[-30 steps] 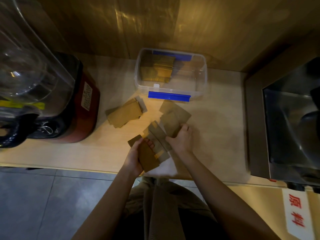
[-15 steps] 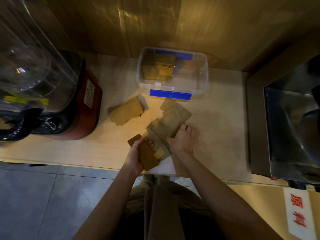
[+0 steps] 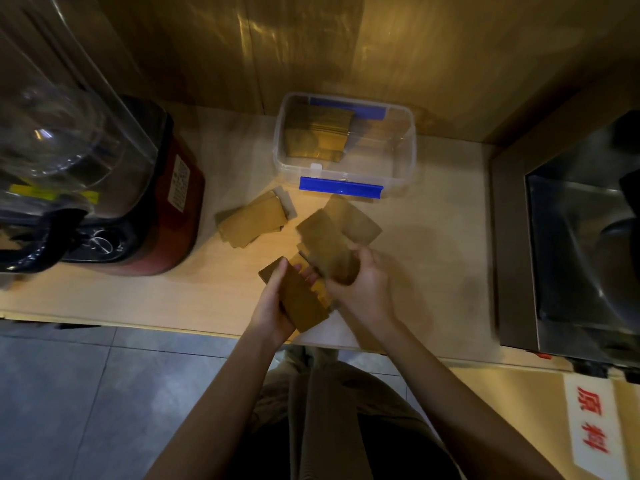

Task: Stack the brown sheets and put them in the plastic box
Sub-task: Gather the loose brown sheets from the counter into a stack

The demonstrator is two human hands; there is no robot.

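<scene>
My left hand [image 3: 273, 306] grips a small stack of brown sheets [image 3: 299, 301] near the counter's front edge. My right hand [image 3: 363, 285] holds a second bunch of brown sheets [image 3: 325, 244], raised and tilted just beside the left stack. One loose brown sheet [image 3: 360, 221] lies flat on the counter behind that bunch. A separate pile of brown sheets [image 3: 252, 221] rests to the left. The clear plastic box [image 3: 408, 147] with blue clips stands at the back, with several brown sheets [image 3: 318, 136] in its left half.
A red-based blender [image 3: 149, 209] with a clear jug stands at the left of the wooden counter [image 3: 440, 244]. A steel machine [image 3: 568, 244] fills the right side. The wall rises close behind the box. A label with red characters [image 3: 592, 424] is at bottom right.
My right hand has gathered sheets off the counter and lifted them toward the left hand's stack. The left hand has stayed nearly in place.
</scene>
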